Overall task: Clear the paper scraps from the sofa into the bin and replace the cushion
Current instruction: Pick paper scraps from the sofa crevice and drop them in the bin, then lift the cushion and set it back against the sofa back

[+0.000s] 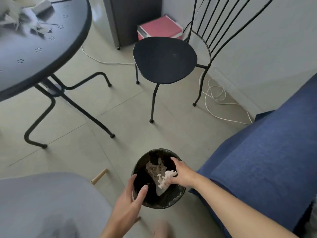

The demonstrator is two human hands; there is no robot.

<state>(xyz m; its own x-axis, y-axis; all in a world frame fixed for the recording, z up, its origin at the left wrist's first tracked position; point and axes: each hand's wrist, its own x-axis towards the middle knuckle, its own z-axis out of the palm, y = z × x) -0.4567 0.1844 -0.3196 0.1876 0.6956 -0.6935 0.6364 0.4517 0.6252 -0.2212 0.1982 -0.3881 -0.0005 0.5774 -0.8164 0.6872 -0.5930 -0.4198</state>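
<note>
A small round black bin (173,198) lined with a dark bag stands on the floor beside the blue sofa (267,152). My right hand (181,172) is over the bin's mouth with white paper scraps (165,179) at its fingers. More scraps (155,168) lie inside the bin. My left hand (132,198) grips the bin's near left rim, thumb inside the rim. No cushion from the sofa is visible.
A round dark metal table (51,54) with torn paper on it stands at the left. A black wire chair (164,60) is ahead, pink boxes (161,28) behind it. White cables run along the wall. A grey padded seat (48,203) fills the lower left.
</note>
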